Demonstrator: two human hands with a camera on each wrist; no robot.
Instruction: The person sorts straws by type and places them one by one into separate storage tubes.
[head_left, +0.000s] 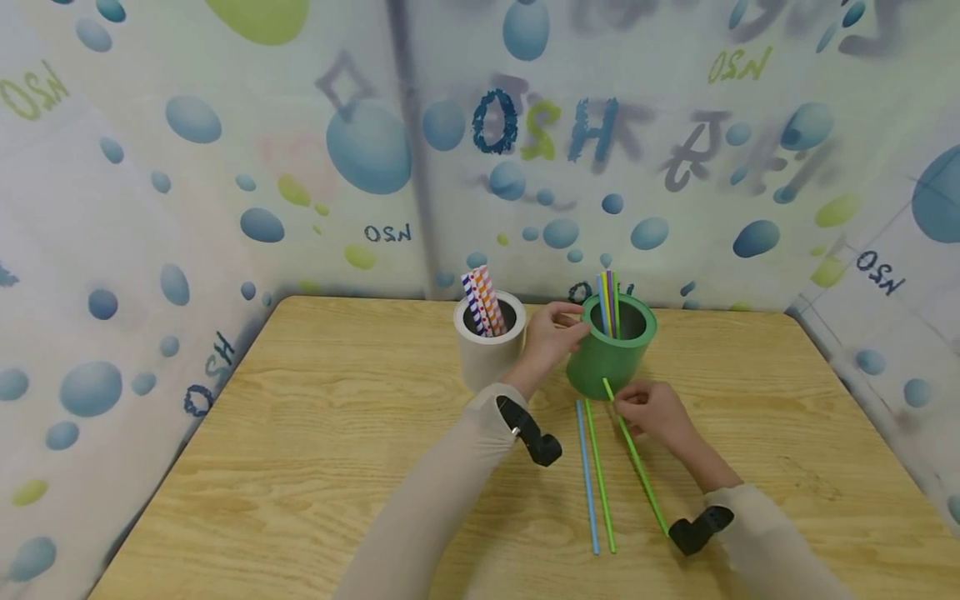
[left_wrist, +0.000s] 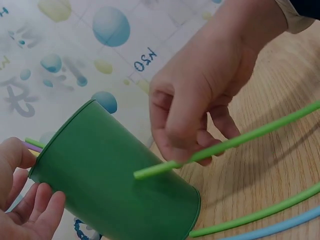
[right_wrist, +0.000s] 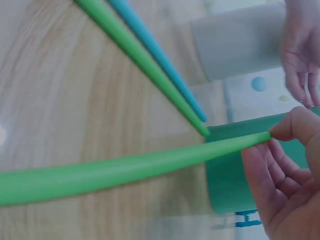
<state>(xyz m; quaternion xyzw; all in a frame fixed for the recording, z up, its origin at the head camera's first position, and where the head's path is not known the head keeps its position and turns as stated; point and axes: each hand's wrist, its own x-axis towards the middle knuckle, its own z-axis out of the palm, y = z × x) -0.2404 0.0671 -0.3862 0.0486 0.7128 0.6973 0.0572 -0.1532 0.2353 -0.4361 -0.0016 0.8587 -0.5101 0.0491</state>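
Observation:
Between thumb and fingers, my right hand pinches a green straw near its upper end. That straw slants over the table, its upper end in front of the green cup. At the cup's left rim is my left hand, its fingers loosely bent against the rim and side. Several coloured straws stand inside the green cup. A blue straw and another green straw lie side by side on the table. In the right wrist view, the pinched straw crosses before the cup.
Left of the green cup stands a white cup holding several patterned straws; my left forearm passes close to it. Both cups are near the back edge of the wooden table. A printed curtain hangs behind.

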